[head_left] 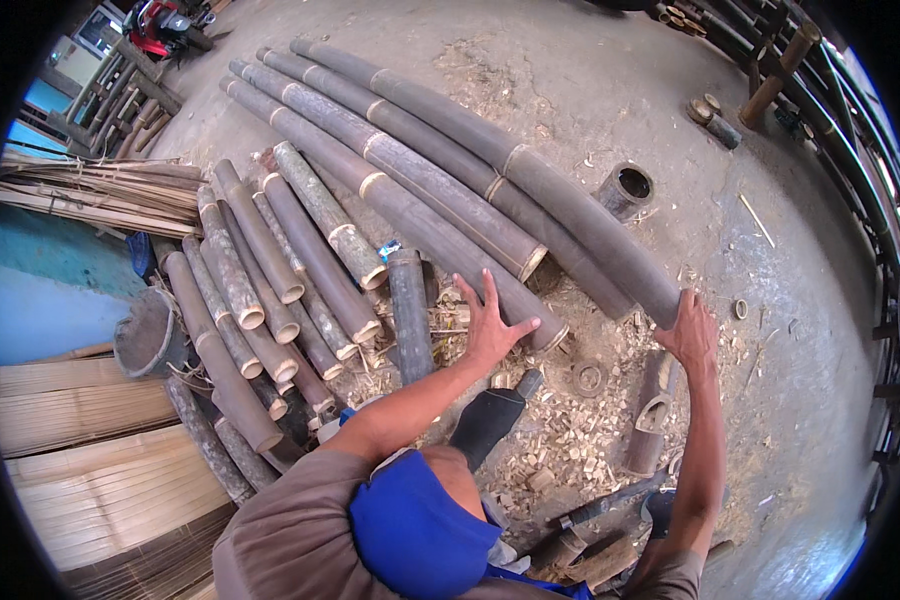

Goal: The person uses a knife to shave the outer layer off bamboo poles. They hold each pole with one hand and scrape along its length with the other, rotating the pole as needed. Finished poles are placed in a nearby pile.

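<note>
Several long grey-brown bamboo poles lie side by side on the floor, running from the far left to near me. My left hand (492, 332) is over the near end of the leftmost long bamboo pole (410, 225), fingers and thumb spread wide. At the right, my right hand (692, 332) is closed around the near end of the rightmost bamboo pole (580, 205); its palm hides the cut end. Between these two, other long poles (460, 225) lie with pale cut ends toward me. A short upright bamboo piece (410, 315) stands left of my left forearm.
Shorter bamboo lengths (315, 255) are piled at the left, near a bucket (152, 335) and woven slats (110, 490). Wood chips (570, 435) cover the floor by my feet. A hollow bamboo stub (625, 190) stands beyond the poles; cut pieces (653, 415) lie below my right hand.
</note>
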Motion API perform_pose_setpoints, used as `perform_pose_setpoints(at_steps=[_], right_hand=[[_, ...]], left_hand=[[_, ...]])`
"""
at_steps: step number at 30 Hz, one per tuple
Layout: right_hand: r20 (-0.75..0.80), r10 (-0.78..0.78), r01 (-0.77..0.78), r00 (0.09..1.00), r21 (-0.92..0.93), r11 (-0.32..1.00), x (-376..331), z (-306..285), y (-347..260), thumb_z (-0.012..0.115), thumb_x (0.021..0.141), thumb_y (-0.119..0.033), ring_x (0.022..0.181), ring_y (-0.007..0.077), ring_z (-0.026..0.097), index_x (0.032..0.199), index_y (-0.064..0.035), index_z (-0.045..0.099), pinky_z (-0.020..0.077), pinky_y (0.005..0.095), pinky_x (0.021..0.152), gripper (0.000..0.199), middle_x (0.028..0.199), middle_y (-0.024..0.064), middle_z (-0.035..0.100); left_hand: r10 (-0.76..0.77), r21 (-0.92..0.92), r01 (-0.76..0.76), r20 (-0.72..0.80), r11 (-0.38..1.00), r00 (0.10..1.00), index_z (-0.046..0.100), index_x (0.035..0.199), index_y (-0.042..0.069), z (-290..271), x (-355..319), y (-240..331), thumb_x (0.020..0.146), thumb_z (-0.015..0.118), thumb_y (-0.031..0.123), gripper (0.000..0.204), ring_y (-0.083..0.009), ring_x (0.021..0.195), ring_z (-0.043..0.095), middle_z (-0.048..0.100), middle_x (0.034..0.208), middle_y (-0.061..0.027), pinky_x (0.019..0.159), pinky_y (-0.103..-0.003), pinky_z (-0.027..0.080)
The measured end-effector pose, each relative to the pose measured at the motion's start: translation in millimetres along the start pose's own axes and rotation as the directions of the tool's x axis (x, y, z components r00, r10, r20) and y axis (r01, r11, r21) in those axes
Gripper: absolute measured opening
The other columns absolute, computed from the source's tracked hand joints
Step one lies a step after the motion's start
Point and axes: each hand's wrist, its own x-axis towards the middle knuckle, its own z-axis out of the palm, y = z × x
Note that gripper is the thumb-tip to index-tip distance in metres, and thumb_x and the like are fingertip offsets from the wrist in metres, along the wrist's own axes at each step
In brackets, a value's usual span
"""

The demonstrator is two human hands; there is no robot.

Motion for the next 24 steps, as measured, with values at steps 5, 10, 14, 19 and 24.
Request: perform_pose_setpoints(at_steps=[5,10,14,19,24], right_hand=[[0.089,-0.089,0.086,0.992,0.036,0.996,-90.3,-76.4,-57.3,0.088,0.07,-0.031,0.098,0.0398,0.072,0.125,0.0028,0.055,0.0599,0.0495,0.083,0.073,0.109,0.0247,0.069],[-0.048,-0.146,0.149,0.988,0.076,0.986,-173.2,-84.6,-83.6,0.09,0.07,-0.031,0.094,0.0396,0.073,0.122,0.0032,0.054,0.0603,0.0493,0.076,0.072,0.105,0.0231,0.068],[0.011,-0.126,0.124,0.992,0.1,0.987,-216.4,-57.9,-81.7,0.089,0.071,-0.035,0.094,0.0419,0.072,0.125,0.0024,0.054,0.0602,0.0503,0.077,0.075,0.103,0.022,0.066],[0.059,-0.041,0.033,0.997,0.133,0.991,-229.5,-11.3,-16.8,0.09,0.07,-0.04,0.097,0.0407,0.071,0.135,-0.0028,0.055,0.0591,0.0511,0.08,0.082,0.112,0.0215,0.067],[-0.003,-0.005,0.005,1.0,0.058,0.998,-255.8,16.1,86.9,0.093,0.064,-0.044,0.116,0.0371,0.063,0.137,-0.0066,0.059,0.0499,0.0496,0.102,0.089,0.118,0.016,0.069]], left_hand=[[0.016,0.076,-0.015,-0.018,0.997,1.0,0.008,0.17,0.002,16.5,43.6,6.6,0.092,0.072,0.065,0.119,-0.0619,0.157,0.0,-0.015,0.165,-0.0456,0.128,-0.058,0.025],[-0.23,-0.913,0.108,0.016,0.394,0.973,0.034,0.161,0.002,-12.8,121.2,-21.0,0.102,0.051,0.072,0.093,-0.0433,0.145,0.043,0.037,0.161,-0.0281,0.122,-0.051,0.035],[-0.305,-0.933,0.35,0.359,-0.085,0.882,0.06,0.137,0.006,-67.3,132.8,46.9,0.098,0.053,0.076,0.081,-0.0346,0.119,0.064,0.069,0.128,-0.0151,0.109,-0.05,0.05],[-0.257,-0.888,0.455,0.458,-0.075,0.851,0.068,0.121,0.013,-34.9,100.7,70.0,0.092,0.069,0.068,0.062,-0.0308,0.106,0.069,0.074,0.111,-0.0097,0.101,-0.048,0.055],[-0.214,-0.824,0.566,0.55,0.021,0.807,0.067,0.129,0.012,11.8,33.6,83.3,0.089,0.076,0.06,0.063,-0.0287,0.123,0.062,0.07,0.126,-0.0081,0.115,-0.048,0.044]])
